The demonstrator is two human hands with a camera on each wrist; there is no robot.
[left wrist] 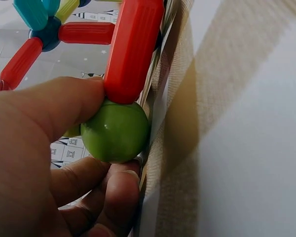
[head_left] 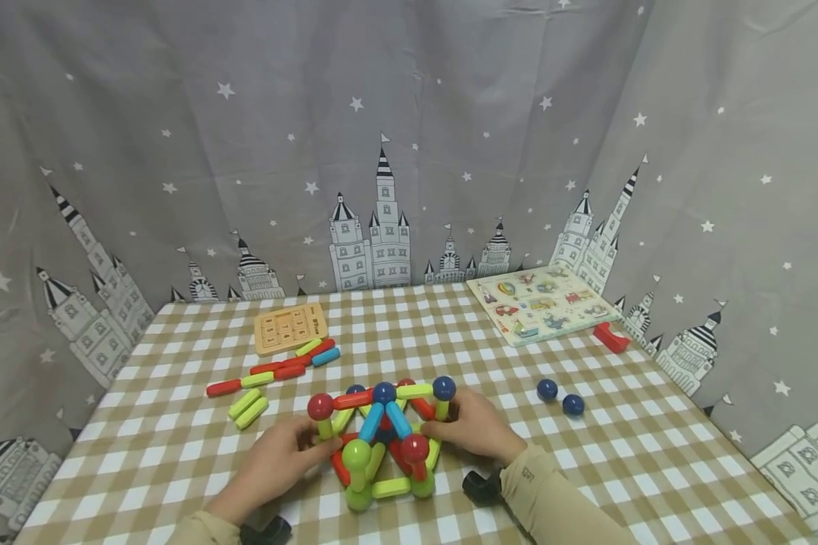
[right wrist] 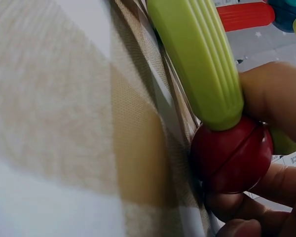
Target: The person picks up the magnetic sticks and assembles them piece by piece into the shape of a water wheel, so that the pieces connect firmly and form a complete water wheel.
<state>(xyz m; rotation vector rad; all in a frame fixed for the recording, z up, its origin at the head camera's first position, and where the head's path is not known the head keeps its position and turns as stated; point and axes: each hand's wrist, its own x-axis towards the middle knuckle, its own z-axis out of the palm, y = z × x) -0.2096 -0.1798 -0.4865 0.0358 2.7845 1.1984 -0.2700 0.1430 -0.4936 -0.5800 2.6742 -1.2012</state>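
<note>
Pinching grn ball (left wrist: 116,132) w/ L hand (head_left: 282,454), red ball (right wrist: 232,157) w/ R hand (head_left: 479,428); head cam hides both balls.

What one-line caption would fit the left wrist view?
Left hand gripping a green ball that meets a red rod, beside a brown-and-white cloth.
</note>
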